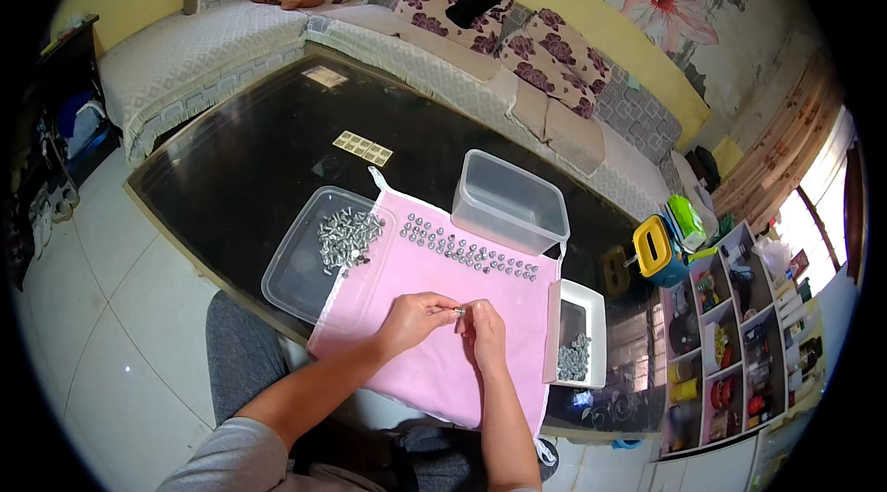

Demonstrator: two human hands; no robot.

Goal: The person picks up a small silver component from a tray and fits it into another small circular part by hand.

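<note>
My left hand [416, 318] and my right hand [485, 333] meet over a pink cloth [434, 270] and pinch a small metal bolt [459, 311] between their fingertips. Two rows of small assembled metal pieces [467, 252] lie across the far part of the cloth. A clear plastic lid [296, 279] at my left holds a heap of loose bolts [349, 238]. A white tray [596, 303] at my right holds a pile of small metal nuts [574, 360].
An empty clear plastic box [510, 201] stands beyond the cloth on the dark glass table [240, 150]. A card of pale squares [362, 148] lies farther back. A sofa with flowered cushions [545, 53] wraps the table. Shelves [739, 353] of small items stand at right.
</note>
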